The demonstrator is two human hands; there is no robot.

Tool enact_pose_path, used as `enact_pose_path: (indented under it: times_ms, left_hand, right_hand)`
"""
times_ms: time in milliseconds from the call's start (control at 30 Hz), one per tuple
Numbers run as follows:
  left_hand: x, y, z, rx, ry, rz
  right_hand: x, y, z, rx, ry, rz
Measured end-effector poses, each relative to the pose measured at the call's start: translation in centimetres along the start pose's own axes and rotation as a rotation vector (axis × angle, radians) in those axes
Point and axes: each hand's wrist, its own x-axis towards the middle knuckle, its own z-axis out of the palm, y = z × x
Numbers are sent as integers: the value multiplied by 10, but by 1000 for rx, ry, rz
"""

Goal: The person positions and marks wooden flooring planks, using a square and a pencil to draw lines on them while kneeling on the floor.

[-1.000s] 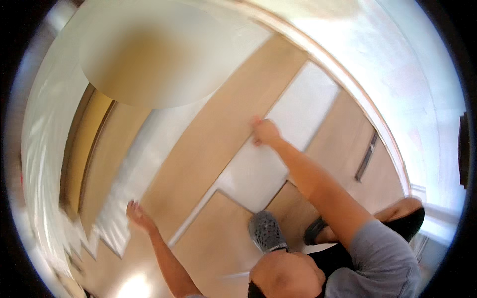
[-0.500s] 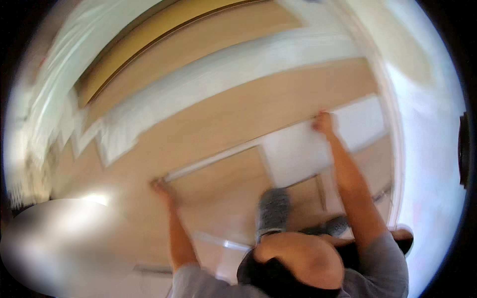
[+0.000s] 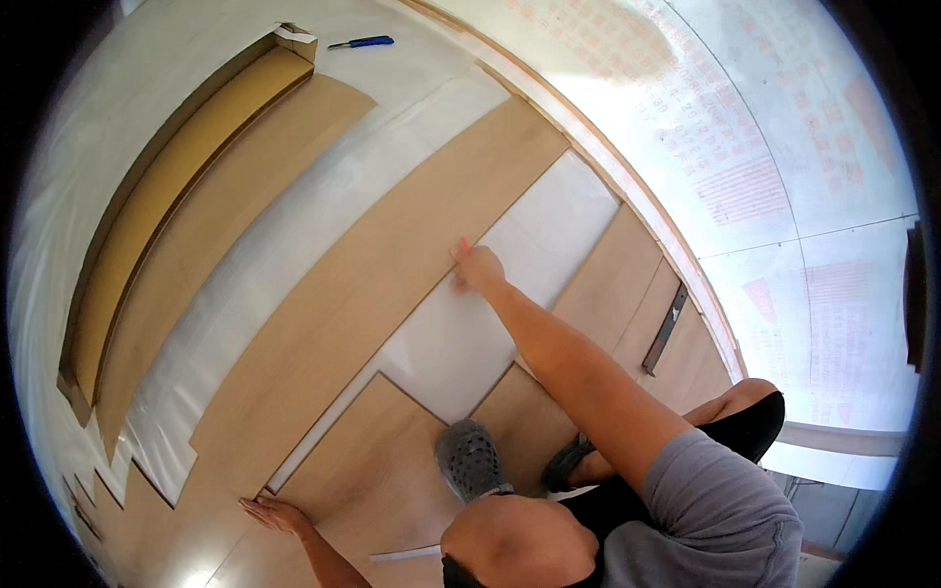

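A long wood-look floor plank (image 3: 377, 245) lies slantwise across the floor. My left hand (image 3: 272, 514) rests flat with fingers stretched, by the lower left end of the narrow gap along the plank's near edge. At the same edge, further up and right, my right hand (image 3: 477, 269) is closed on the plank. One digit lies over the top, with a bright red spot at its tip; the other fingers are low at the edge and slightly blurred. White underlay (image 3: 441, 343) shows between this plank and the nearer laid planks (image 3: 368, 441).
An open cardboard box (image 3: 186, 220) of planks lies at the far left. Beyond it is a blue utility knife (image 3: 363, 42). A dark metal pull bar (image 3: 667, 328) lies near the wall (image 3: 784, 176) at right. My grey clog (image 3: 469, 459) stands on the laid planks.
My view has turned, so the planks slant more steeply. My left hand has gone from closed at the plank's edge to flat; my right hand is still at the edge.
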Motion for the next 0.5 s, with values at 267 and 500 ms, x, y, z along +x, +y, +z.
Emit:
enact_pose_path:
  times_ms: [267, 500]
  left_hand:
    - [2, 10, -1, -74, -17, -28]
    - [5, 31, -24, -448, -161, -289]
  right_hand:
    - [3, -3, -2, -14, 3, 17]
    - [-12, -3, -16, -151, 12, -31]
